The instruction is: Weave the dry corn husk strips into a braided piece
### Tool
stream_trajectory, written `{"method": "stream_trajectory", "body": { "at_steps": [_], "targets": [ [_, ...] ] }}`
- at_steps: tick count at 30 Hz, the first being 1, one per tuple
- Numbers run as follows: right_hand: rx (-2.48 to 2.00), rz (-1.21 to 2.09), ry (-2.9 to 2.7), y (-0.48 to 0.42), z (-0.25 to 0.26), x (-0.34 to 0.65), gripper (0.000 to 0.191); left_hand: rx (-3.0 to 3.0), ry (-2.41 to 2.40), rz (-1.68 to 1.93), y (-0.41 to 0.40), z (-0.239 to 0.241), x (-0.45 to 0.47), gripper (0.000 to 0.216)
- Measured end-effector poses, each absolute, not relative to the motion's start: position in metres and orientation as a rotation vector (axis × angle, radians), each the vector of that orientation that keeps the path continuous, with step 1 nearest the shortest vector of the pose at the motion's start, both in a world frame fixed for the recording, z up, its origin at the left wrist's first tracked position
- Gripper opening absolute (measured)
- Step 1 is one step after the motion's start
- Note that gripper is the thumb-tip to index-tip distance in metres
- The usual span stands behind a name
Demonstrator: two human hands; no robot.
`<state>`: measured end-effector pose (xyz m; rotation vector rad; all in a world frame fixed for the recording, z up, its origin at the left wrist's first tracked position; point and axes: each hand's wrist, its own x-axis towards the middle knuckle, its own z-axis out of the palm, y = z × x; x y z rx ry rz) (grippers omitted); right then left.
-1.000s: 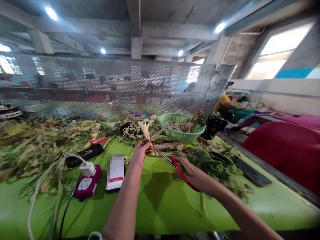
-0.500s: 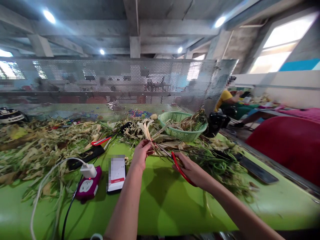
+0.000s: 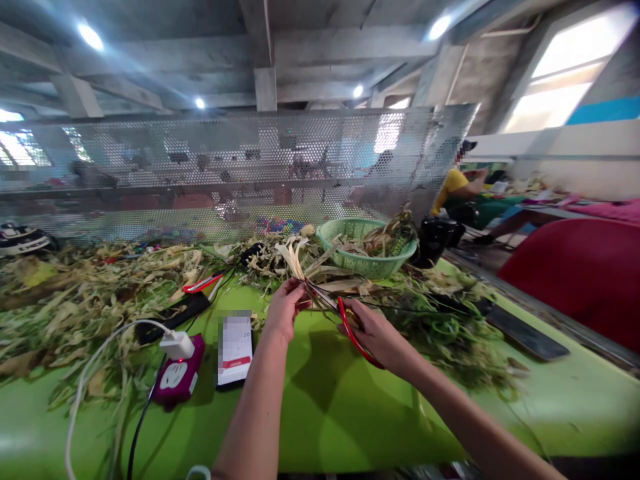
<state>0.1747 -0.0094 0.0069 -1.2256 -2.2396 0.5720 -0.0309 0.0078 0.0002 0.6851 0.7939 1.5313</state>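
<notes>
Pinched in my left hand (image 3: 289,307) is a fanned bunch of pale dried husk strips (image 3: 295,259), its tips pointing up and away from me. My right hand (image 3: 373,331) is closed around the red handles of a pair of scissors (image 3: 350,328). The blades run leftward and reach the bunch just beside my left fingertips. Exactly where the blade tips end is hard to make out against the dried leaves. Both hands are above the green tabletop (image 3: 320,420).
A green plastic basket (image 3: 367,268) holds dried leaves behind my hands. Leaf heaps (image 3: 90,300) spread left, with green scraps (image 3: 445,340) right. A phone (image 3: 235,350), a purple power socket (image 3: 177,377) with a charger, and a dark slab (image 3: 527,331) lie around. A person (image 3: 453,187) sits far right.
My right hand and the scissors have shifted slightly left, with the blades closer to the bunch. My left hand keeps its hold on the husk strips. The view has moved a little.
</notes>
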Motion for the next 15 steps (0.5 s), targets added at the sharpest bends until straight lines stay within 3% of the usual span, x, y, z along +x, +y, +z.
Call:
{"method": "stream_trajectory", "body": {
  "at_steps": [15],
  "targets": [
    [-1.221,0.431,-2.259,-0.0120,0.0033,0.1747,0.040,0.647,0.714,1.532,0.0063,0.0003,-0.0280,0.035]
  ]
}}
